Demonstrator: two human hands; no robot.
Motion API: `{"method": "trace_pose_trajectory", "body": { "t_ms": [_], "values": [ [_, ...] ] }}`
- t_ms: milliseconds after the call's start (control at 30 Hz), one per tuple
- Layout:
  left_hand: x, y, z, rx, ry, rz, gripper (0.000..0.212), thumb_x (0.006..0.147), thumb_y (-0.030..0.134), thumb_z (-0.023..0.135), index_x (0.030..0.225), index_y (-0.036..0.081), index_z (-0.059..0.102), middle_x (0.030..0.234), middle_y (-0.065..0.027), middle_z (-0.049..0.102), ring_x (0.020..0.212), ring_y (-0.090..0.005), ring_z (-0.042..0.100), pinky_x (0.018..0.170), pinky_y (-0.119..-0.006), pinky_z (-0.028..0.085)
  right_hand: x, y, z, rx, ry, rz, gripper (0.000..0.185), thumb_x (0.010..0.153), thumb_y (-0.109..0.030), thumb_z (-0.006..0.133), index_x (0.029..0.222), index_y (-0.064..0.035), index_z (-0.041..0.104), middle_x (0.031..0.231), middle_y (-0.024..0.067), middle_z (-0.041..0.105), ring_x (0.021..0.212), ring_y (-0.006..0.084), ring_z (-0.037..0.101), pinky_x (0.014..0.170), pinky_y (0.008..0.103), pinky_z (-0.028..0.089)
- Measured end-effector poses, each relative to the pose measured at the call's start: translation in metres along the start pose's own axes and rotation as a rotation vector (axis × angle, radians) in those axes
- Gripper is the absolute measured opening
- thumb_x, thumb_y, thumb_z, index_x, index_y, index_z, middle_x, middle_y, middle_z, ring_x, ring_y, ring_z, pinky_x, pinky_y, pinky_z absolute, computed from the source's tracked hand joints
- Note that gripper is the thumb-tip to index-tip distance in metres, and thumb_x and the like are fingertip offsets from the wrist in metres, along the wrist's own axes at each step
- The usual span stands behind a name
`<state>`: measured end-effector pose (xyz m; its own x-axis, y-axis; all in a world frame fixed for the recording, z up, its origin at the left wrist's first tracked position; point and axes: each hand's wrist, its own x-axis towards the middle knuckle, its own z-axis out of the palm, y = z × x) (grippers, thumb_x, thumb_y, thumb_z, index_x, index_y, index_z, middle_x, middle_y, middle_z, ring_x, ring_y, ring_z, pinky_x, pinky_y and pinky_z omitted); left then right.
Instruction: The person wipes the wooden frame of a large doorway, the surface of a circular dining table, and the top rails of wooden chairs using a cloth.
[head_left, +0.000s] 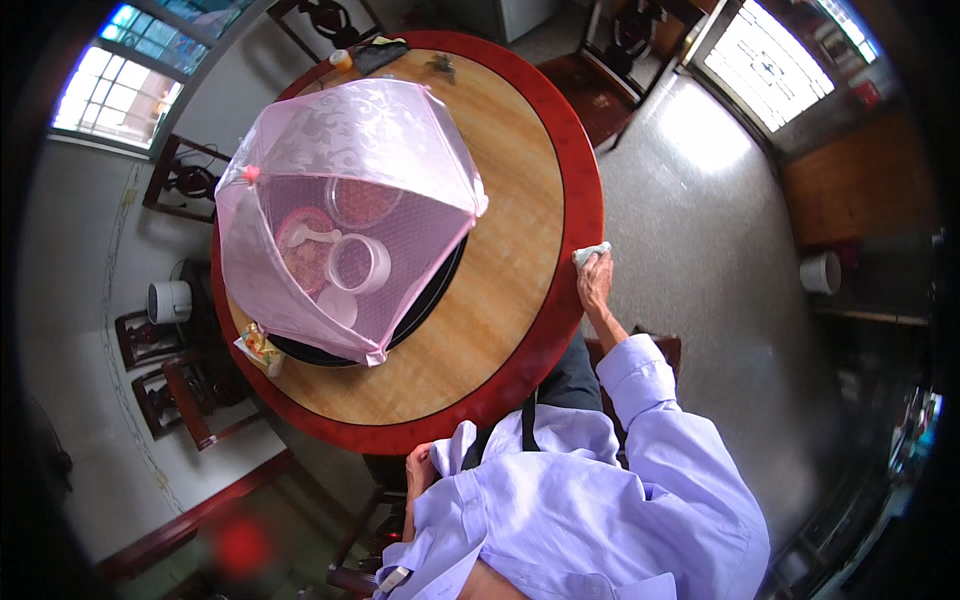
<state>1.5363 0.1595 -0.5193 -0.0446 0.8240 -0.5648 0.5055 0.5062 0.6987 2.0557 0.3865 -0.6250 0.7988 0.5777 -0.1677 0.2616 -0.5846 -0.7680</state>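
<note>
My right hand (595, 280) holds a crumpled pale cloth (592, 253) against the red outer rim of a round table (579, 187), at its right edge. My left hand (420, 466) is low by the table's near edge, partly covered by the lavender shirt, so its fingers are hard to make out. On the wood-patterned tabletop stands a pink folding food cover (345, 127). Through its mesh I see a white cup-like container (360, 264), a pink dish with a white spoon (311, 235) and a round clear-rimmed container (365, 201).
A black round tray or turntable (427, 307) shows under the cover. A crinkled packet (259, 350) lies at the table's left; a small orange bottle with a white cap (341, 60) and dark cloth (380, 56) lie at the far side. Dark wooden chairs (600, 97) surround the table.
</note>
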Motion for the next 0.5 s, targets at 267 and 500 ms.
{"method": "trace_pose_trajectory", "body": {
  "t_ms": [267, 500],
  "values": [
    [0.021, 0.099, 0.086, -0.048, 0.256, -0.166, 0.027, 0.098, 0.019, 0.069, 0.116, 0.000, 0.072, 0.083, -0.0041, 0.072, 0.079, -0.0138, 0.067, 0.064, -0.030, 0.055, 0.195, -0.075, 0.019, -0.162, -0.017, -0.436, 0.059, 0.106, -0.027, 0.047, 0.151, 0.0095, 0.035, 0.136, 0.0331, 0.052, 0.127, 0.0495, 0.052, 0.108, 0.0527, 0.044],
    [0.036, 0.188, 0.213, -0.172, 0.224, -0.301, 0.030, 0.097, 0.022, 0.072, 0.116, -0.001, 0.073, 0.100, -0.0059, 0.072, 0.089, -0.0142, 0.066, 0.082, -0.030, 0.053, 0.303, -0.166, 0.055, -0.317, -0.085, -0.914, 0.053, 0.098, -0.017, 0.056, 0.147, -0.0001, 0.045, 0.151, 0.0307, 0.041, 0.135, 0.0487, 0.046, 0.104, 0.0543, 0.045]
  ]
}}
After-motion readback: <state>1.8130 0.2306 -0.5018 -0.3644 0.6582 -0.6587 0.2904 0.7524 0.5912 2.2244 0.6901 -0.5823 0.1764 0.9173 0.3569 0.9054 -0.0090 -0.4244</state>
